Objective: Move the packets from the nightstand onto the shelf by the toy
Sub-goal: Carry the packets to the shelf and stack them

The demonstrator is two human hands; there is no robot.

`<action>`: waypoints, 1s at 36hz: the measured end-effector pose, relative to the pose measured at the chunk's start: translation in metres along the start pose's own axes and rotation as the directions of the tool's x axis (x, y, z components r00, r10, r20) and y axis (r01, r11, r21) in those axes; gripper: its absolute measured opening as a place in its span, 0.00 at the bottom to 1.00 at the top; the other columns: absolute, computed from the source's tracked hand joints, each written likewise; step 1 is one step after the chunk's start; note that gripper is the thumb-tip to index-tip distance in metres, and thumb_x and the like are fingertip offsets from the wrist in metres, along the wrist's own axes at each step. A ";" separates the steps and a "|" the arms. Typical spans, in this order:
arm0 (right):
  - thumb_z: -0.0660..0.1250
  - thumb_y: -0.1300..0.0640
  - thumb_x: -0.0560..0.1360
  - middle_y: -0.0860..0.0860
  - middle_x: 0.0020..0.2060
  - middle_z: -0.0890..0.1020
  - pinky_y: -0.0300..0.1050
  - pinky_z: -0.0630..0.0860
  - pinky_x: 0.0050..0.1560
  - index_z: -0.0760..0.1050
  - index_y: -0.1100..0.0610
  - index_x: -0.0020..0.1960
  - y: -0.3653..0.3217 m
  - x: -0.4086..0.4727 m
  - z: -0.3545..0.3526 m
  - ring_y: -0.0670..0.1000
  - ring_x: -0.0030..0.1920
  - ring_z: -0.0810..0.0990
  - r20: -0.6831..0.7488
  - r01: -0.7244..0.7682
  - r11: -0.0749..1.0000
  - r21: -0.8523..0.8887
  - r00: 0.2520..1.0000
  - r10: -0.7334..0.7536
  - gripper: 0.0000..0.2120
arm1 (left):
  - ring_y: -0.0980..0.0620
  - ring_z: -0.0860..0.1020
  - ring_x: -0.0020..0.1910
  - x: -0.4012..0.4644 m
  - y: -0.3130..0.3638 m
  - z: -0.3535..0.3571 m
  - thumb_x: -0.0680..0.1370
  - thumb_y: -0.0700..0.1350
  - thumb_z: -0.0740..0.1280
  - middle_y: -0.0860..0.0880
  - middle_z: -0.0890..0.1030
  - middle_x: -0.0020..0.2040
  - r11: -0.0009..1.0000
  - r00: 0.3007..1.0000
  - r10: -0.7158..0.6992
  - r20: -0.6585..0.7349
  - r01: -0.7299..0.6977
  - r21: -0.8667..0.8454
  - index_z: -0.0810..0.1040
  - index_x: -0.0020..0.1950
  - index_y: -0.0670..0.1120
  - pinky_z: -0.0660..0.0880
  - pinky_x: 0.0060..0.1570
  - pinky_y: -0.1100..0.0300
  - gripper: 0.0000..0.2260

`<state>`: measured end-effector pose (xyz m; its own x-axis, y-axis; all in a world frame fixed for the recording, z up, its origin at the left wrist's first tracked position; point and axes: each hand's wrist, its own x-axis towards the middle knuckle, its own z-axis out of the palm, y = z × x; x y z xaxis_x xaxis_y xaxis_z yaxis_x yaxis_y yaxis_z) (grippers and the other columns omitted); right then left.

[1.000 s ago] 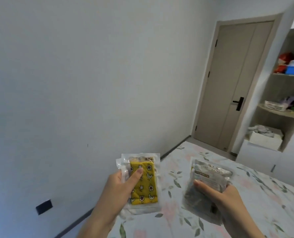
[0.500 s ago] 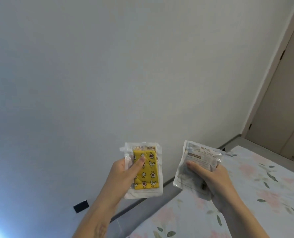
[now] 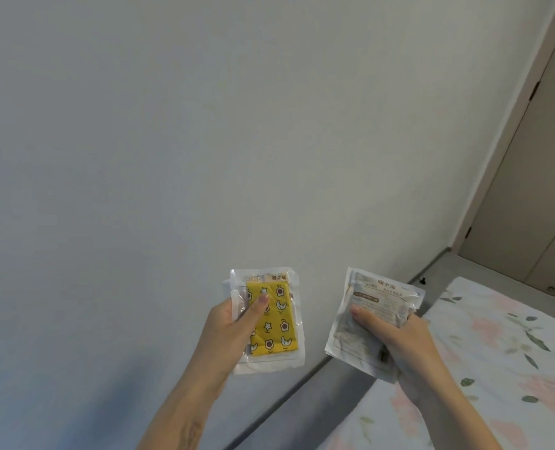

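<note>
The left hand (image 3: 234, 332) pinches a clear plastic packet holding a yellow pad printed with stars, flowers and moons (image 3: 271, 321): its thumb (image 3: 256, 308) lies across the front near the packet's left edge, and the remaining fingers are hidden behind it, so how far they curl cannot be told. The packet stands roughly upright, its printed header strip at the top, above the thumb tip.

The right hand (image 3: 406, 344) grips a pale grey-white foil packet with printed text at its top (image 3: 371, 319). Its thumb (image 3: 365, 318) presses the front face and fingertips wrap round the packet's right edge. This packet tilts slightly, its top leaning right. The two packets are held side by side, apart, neither touching the other.

Beyond the fingers is a plain white wall (image 3: 204, 141). Below and right of the right hand lies a bed with a floral pink-and-green sheet (image 3: 496, 368); further right and above stands a beige door (image 3: 535, 196) in its frame.

Against half a second ago, both hands keep the same grips on the same packets. The view has turned a little, so the bed and door take up slightly different places, and the small black wall plate seen low on the left has gone out of view.
</note>
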<state>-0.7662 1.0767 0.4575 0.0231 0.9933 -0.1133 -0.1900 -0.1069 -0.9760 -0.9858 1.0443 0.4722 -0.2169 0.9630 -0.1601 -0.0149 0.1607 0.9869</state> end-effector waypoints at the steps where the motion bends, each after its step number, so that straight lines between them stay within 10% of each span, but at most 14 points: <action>1: 0.73 0.64 0.69 0.54 0.43 0.86 0.46 0.80 0.43 0.82 0.60 0.49 0.004 0.010 0.008 0.54 0.44 0.85 -0.020 0.003 1.000 -0.001 1.000 -0.003 0.09 | 0.51 0.85 0.46 0.013 0.000 -0.006 0.75 0.52 0.66 0.51 0.86 0.46 1.000 1.000 -0.002 0.018 0.002 -0.004 0.81 0.53 0.49 0.81 0.50 0.50 0.11; 17: 0.73 0.62 0.69 0.51 0.42 0.87 0.42 0.81 0.34 0.81 0.57 0.49 -0.007 0.141 0.095 0.50 0.42 0.86 -0.289 0.067 0.998 0.003 0.955 -0.063 0.09 | 0.54 0.85 0.44 0.197 0.032 -0.035 0.77 0.51 0.66 0.52 0.86 0.44 0.995 0.931 0.040 0.363 -0.070 0.070 0.81 0.52 0.49 0.82 0.47 0.57 0.09; 36: 0.72 0.63 0.70 0.48 0.37 0.86 0.37 0.80 0.32 0.80 0.54 0.46 -0.040 0.290 -0.007 0.47 0.39 0.85 -0.489 0.137 0.989 -0.056 0.860 -0.147 0.07 | 0.55 0.85 0.44 0.360 0.051 0.132 0.75 0.53 0.66 0.53 0.86 0.45 0.991 0.812 0.091 0.576 -0.129 0.026 0.80 0.51 0.51 0.82 0.45 0.58 0.10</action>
<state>-0.7449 1.3686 0.4624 0.5276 0.8483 -0.0450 -0.1298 0.0281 -0.9911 -0.9360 1.4273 0.4621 0.3845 0.9217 -0.0521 0.0387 0.0403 0.9984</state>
